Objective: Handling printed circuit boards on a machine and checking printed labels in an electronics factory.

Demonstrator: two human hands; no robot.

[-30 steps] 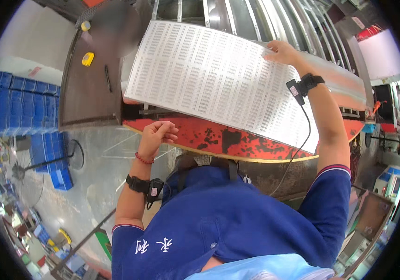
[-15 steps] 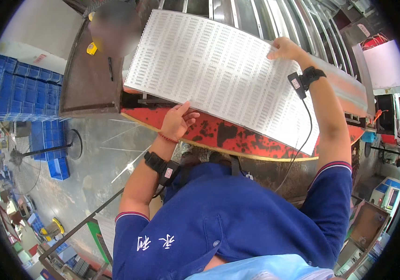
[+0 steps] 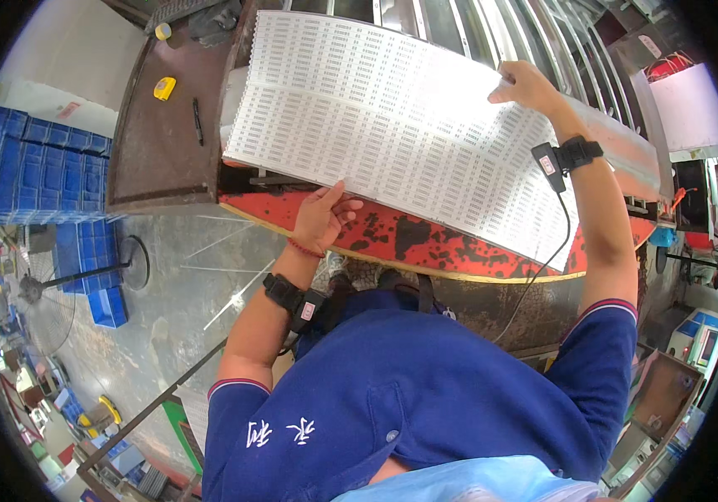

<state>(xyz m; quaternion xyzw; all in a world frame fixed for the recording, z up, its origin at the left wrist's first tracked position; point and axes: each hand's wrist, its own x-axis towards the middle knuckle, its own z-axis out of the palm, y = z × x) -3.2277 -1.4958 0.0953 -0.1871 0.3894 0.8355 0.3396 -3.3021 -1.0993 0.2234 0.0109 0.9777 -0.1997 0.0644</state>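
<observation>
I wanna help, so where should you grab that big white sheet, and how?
Probably grip the white sheet by opposite long edges: left hand from the near side, right hand from the far side. It's broad and flat, and its near edge lies over the red ledge.

We saw bright, mostly even light, with glare that paled the print on the right part of the white sheet (image 3: pixel 351 109). Beyond the sheet, glints ran along the metal bars (image 3: pixel 490 38); left of it, the floor (image 3: pixel 166 284) carried pale reflections. We found distant clutter (image 3: pixel 58 410) left of the sheet soft, the red bench edge (image 3: pixel 451 253) before it bowed by the fisheye
</observation>
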